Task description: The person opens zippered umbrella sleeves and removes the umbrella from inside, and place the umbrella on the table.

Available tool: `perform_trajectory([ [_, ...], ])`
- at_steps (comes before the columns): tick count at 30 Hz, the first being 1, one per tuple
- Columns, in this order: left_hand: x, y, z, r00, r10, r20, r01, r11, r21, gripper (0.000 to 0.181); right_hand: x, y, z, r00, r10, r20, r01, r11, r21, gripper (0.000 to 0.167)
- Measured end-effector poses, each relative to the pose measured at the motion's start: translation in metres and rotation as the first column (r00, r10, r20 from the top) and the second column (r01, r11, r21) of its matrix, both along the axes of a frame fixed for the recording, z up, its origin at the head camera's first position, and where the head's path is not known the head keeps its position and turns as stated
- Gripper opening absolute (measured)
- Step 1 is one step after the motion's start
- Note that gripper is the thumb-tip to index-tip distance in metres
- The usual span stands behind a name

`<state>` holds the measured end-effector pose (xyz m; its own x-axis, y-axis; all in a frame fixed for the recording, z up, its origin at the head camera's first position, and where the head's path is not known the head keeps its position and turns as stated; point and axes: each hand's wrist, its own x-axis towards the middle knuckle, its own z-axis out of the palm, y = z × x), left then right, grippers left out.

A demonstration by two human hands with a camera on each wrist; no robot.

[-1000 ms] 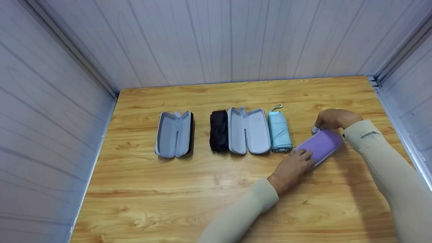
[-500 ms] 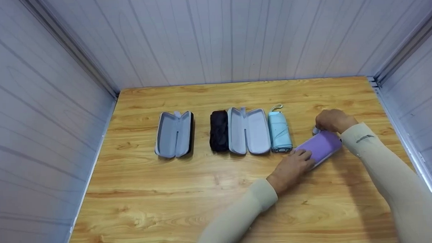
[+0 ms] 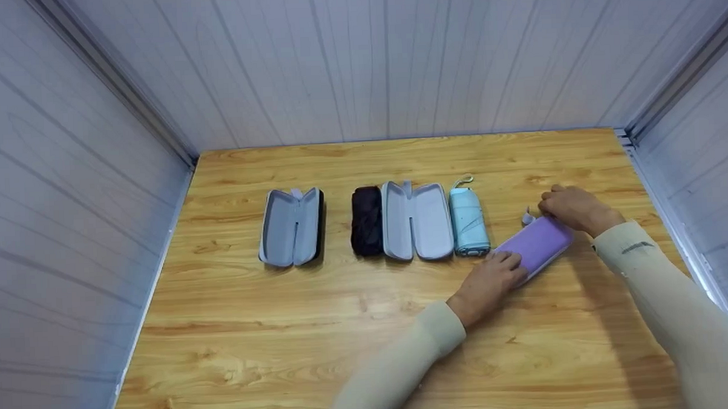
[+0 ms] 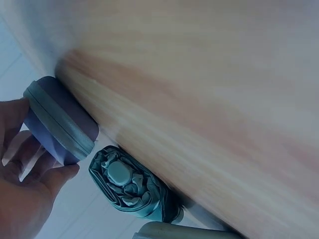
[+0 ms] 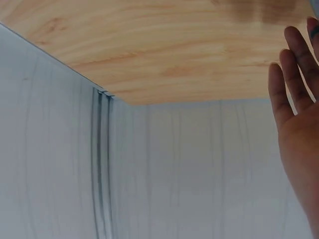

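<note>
A closed purple zip case (image 3: 544,243) lies slantwise on the right of the table, with a short grey strap (image 3: 528,217) sticking out at its far end. My left hand (image 3: 488,283) grips the near end. In the left wrist view, thumb and fingers hold that end of the purple case (image 4: 62,119) from both sides, and its grey zip band faces the camera. My right hand (image 3: 576,209) is at the far end, beside the strap. The right wrist view shows this right hand (image 5: 304,104) with fingers fairly straight and nothing between them; its fingertips are partly cut off.
Left of the purple case stands a folded light-blue umbrella (image 3: 469,220). Beside it is an opened grey-lined case (image 3: 432,223), then a dark folded bundle (image 3: 366,221). Another opened case (image 3: 280,228) lies farther left. White panel walls (image 3: 359,65) border the table (image 3: 254,341).
My right hand has let go of the grey strap and shifted slightly right, its fingers loosening. The left hand keeps its hold, and the purple case stays almost in place.
</note>
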<state>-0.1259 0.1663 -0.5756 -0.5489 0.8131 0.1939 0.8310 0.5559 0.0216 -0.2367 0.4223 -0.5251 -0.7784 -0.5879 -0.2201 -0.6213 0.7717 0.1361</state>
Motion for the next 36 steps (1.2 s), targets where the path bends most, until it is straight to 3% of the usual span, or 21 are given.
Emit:
perform_trajectory([
  [12, 0.004, 0.005, -0.002, 0.998, 0.059, -0.030, -0.059, 0.998, 0.006, 0.026, 0.017, 0.022, -0.019, 0.990, -0.019, -0.140, 0.004, 0.994, -0.107, 0.021],
  [19, 0.005, 0.008, 0.000, 0.997, 0.081, 0.007, -0.081, 0.997, 0.015, 0.026, 0.027, 0.030, -0.024, 0.980, -0.042, -0.196, 0.009, 0.986, -0.168, 0.015],
  [31, 0.008, 0.015, -0.003, 0.991, 0.133, 0.011, -0.133, 0.990, 0.041, 0.026, 0.042, 0.042, -0.036, 0.942, -0.042, -0.333, -0.061, 0.954, -0.294, 0.013],
  [36, 0.010, 0.017, -0.004, 0.987, 0.158, 0.009, -0.158, 0.986, 0.046, 0.028, 0.052, 0.043, -0.037, 0.934, -0.084, -0.348, -0.031, 0.949, -0.312, 0.011],
])
